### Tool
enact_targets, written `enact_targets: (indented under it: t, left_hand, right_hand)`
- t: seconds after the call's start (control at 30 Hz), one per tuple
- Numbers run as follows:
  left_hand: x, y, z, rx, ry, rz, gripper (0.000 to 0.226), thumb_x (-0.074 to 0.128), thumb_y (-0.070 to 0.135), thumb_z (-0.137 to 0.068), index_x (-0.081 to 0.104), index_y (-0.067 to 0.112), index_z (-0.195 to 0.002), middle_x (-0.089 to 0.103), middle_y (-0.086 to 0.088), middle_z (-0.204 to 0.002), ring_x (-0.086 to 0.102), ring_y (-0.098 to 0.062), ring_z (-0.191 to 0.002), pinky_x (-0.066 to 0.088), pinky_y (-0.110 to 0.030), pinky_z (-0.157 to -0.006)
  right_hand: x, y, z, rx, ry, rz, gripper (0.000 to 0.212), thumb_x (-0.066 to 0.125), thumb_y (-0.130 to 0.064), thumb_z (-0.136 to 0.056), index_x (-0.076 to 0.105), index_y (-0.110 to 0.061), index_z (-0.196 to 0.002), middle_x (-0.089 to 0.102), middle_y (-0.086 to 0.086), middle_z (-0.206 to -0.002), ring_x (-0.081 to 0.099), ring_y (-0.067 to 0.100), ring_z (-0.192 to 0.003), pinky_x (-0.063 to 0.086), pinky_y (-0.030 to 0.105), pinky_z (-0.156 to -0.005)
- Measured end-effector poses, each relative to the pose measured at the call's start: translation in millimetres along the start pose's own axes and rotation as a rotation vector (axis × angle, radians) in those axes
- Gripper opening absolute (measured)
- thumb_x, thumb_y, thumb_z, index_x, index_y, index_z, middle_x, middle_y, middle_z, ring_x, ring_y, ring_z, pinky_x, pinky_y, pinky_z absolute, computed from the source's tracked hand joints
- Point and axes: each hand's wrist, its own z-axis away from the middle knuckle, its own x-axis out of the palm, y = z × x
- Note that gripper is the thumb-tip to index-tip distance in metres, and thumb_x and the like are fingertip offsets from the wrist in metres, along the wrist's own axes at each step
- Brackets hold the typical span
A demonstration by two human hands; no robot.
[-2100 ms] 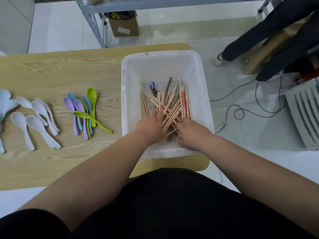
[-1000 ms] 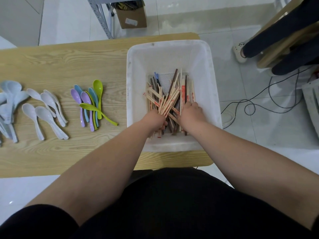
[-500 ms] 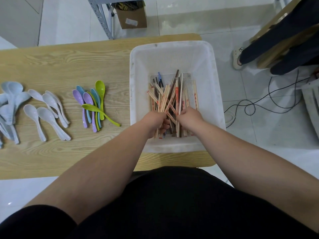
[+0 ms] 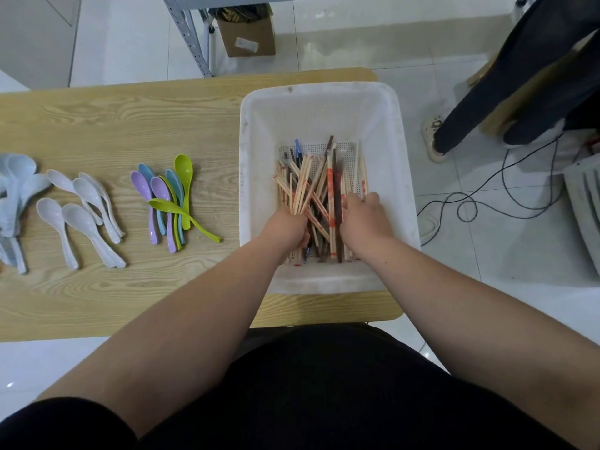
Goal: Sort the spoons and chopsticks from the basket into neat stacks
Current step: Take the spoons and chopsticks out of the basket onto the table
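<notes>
A jumble of chopsticks lies in the white basket at the table's right end. The left hand grips a bundle of them; the right hand presses curled fingers onto the pile's right side. Left on the table lie coloured spoons, then white spoons.

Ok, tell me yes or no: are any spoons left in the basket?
No, the basket shows only chopsticks; the spoons all lie on the table.
</notes>
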Motion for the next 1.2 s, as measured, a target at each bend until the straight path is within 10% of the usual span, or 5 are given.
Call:
enact_targets:
  t: [0.1,0.23,0.37,0.83,1.2]
  left_hand:
    - [-1,-1,2,0.013,0.067,0.03,0.021,0.041,0.008,-0.093,0.052,0.012,-0.11,0.057,-0.01,-0.079,0.056,-0.023,-0.068,0.055,-0.037,-0.064]
    - [-7,-6,3,-0.034,0.099,-0.054,0.024,0.043,0.005,-0.092,0.049,0.01,-0.115,0.062,-0.013,-0.088,0.055,-0.019,-0.067,0.045,-0.024,-0.046]
    - [-13,-9,2,-0.045,0.075,-0.152,0.036,0.052,0.006,-0.081,0.052,0.006,-0.117,0.065,-0.015,-0.096,0.061,-0.028,-0.082,0.05,-0.032,-0.063]
    - [0,7,-18,0.104,0.002,-0.552,0.032,0.047,0.013,-0.097,0.057,-0.001,-0.124,0.061,-0.02,-0.117,0.06,-0.036,-0.109,0.047,-0.032,-0.081]
    - [5,12,-26,0.128,-0.003,-0.658,0.036,0.059,0.026,-0.094,0.063,0.005,-0.123,0.066,-0.019,-0.116,0.063,-0.036,-0.109,0.052,-0.041,-0.095]
  right_hand:
    - [3,-10,-7,-0.156,-0.027,0.092,0.029,0.061,-0.022,-0.093,0.057,-0.015,-0.12,0.044,0.008,-0.123,0.05,0.027,-0.11,0.044,0.035,-0.091]
    - [14,-30,-18,-0.184,-0.047,0.21,0.067,0.07,-0.053,-0.085,0.047,-0.015,-0.136,0.04,0.011,-0.134,0.042,0.031,-0.122,0.044,0.043,-0.102]
    - [16,-41,-29,-0.077,-0.017,0.198,0.084,0.072,-0.045,-0.086,0.028,-0.01,-0.149,0.033,0.017,-0.142,0.041,0.035,-0.127,0.041,0.044,-0.104]
    - [1,-27,-31,0.033,-0.13,-0.041,0.016,0.064,-0.025,-0.089,0.056,-0.016,-0.099,0.059,0.005,-0.092,0.057,0.023,-0.079,0.036,0.029,-0.056]
    - [1,-26,-28,-0.02,-0.228,-0.031,0.024,0.065,-0.025,-0.087,0.06,-0.014,-0.107,0.065,0.006,-0.097,0.063,0.026,-0.087,0.048,0.033,-0.068]
